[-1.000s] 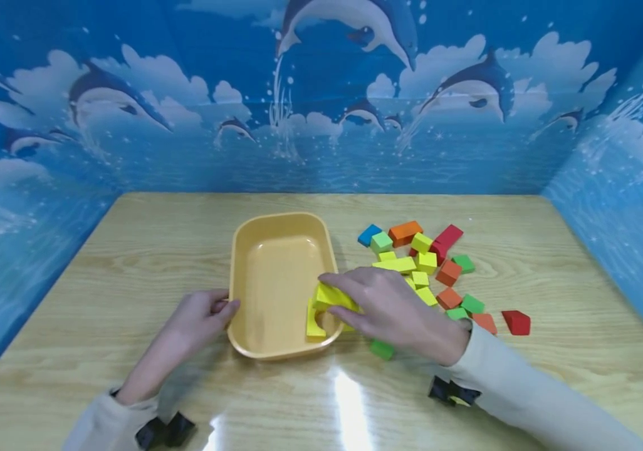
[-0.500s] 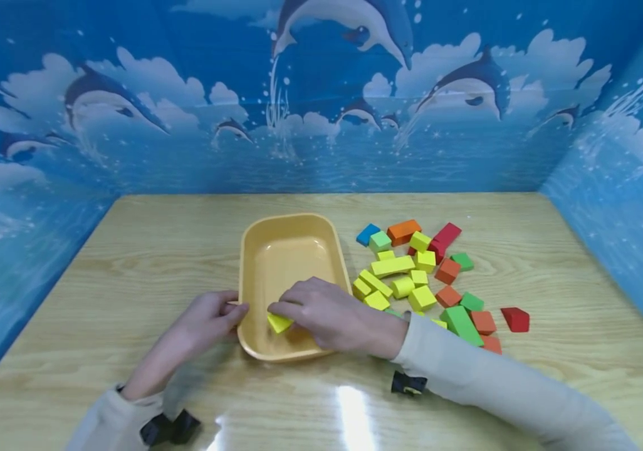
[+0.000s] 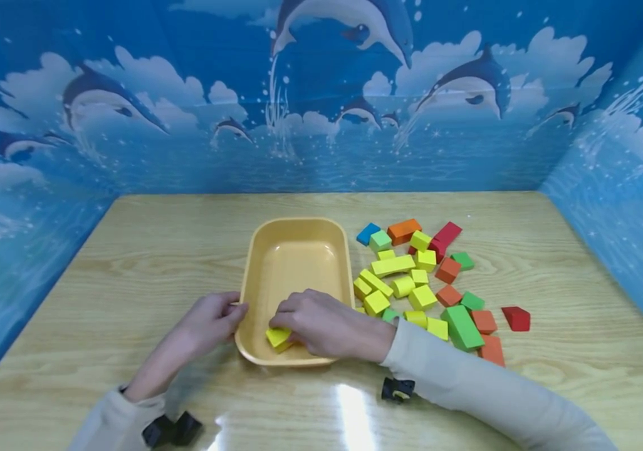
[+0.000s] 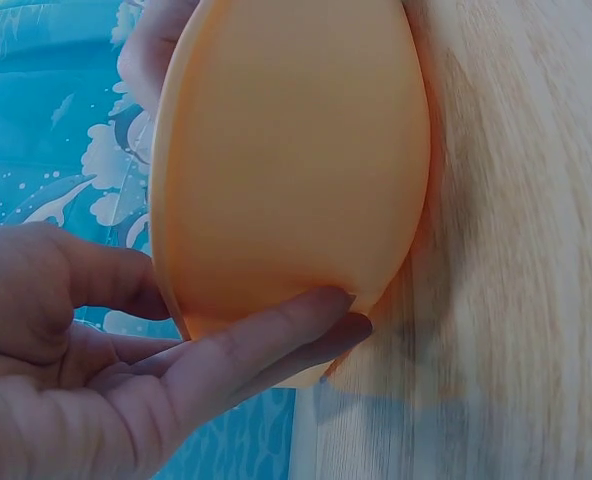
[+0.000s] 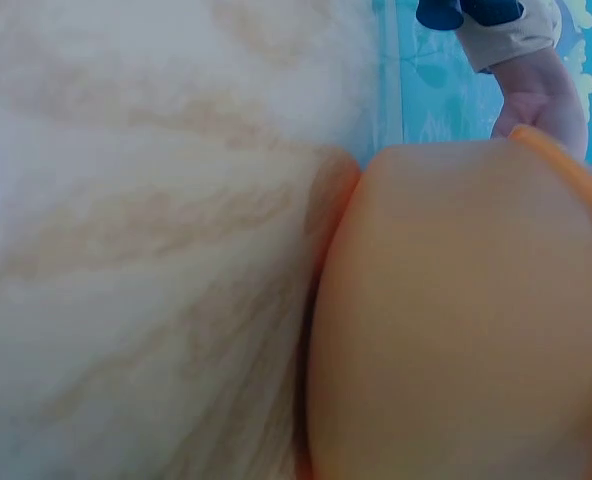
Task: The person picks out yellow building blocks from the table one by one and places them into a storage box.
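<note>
A tan plastic tray (image 3: 299, 263) stands on the table. My left hand (image 3: 211, 322) pinches its left rim; the left wrist view shows the thumb over the edge and fingers (image 4: 276, 335) along the outer wall. Inside the tray's near end, my right hand (image 3: 327, 326) grips a yellow block (image 3: 278, 338) with curled fingers. Part of that block and the tray floor beneath the palm are hidden. In the right wrist view the tray wall (image 5: 456, 320) hides the right hand.
To the tray's right lie several loose blocks: yellow ones such as an arch (image 3: 392, 266) and a cylinder (image 3: 403, 287), a long green block (image 3: 463, 327), an orange one (image 3: 404, 231) and a red one (image 3: 516, 319). A dolphin-print backdrop (image 3: 321, 156) stands behind the table.
My right hand has moved left from the tray's right rim into its near end with the yellow block. The tray has shifted right, and my left hand still grips its rim.
</note>
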Action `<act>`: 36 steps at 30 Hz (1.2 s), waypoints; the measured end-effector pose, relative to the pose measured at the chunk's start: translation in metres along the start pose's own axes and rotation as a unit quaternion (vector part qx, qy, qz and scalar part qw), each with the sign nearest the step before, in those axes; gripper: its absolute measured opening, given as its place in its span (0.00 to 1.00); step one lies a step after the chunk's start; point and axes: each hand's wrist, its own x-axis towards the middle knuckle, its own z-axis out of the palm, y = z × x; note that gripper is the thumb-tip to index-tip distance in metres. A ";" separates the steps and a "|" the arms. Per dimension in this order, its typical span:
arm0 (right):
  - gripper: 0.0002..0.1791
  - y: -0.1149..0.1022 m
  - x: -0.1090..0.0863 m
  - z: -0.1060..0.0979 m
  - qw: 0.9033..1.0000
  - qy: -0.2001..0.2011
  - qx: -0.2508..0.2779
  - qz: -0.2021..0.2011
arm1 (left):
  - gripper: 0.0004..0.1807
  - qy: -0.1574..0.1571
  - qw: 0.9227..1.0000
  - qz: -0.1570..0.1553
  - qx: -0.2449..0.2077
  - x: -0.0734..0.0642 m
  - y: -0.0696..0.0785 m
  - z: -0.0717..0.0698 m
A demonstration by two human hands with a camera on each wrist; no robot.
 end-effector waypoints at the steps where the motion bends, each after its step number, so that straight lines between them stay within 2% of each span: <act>1: 0.18 0.001 0.000 0.001 1.000 0.001 0.002 0.004 | 0.14 0.001 1.000 0.001 -0.001 0.000 0.000 0.000; 5: 0.18 0.003 -0.001 0.002 1.000 0.001 0.011 0.016 | 0.13 0.003 1.000 -0.002 0.000 0.001 0.000 0.001; 13: 0.18 0.005 -0.002 0.003 0.999 0.003 0.027 0.023 | 0.19 -0.019 0.999 -0.038 -0.032 0.003 -0.001 -0.001; 18: 0.17 0.006 -0.004 0.004 0.999 0.008 0.029 0.022 | 0.18 -0.015 0.999 -0.032 -0.023 0.002 -0.001 0.003; 24: 0.17 0.007 -0.004 0.006 1.000 0.006 0.020 0.023 | 0.19 -0.025 0.995 -0.071 -0.072 -0.001 0.000 0.009; 25: 0.17 0.007 -0.004 0.007 0.999 0.006 0.022 0.024 | 0.19 -0.023 0.995 -0.074 -0.068 -0.001 0.000 0.009; 32: 0.18 0.006 -0.004 0.007 0.998 0.009 0.037 0.043 | 0.16 -0.022 0.999 -0.019 0.021 0.001 -0.004 0.002; 36: 0.17 0.004 -0.004 0.005 0.997 0.007 0.046 0.053 | 0.16 -0.030 0.999 -0.028 0.011 -0.002 -0.004 0.001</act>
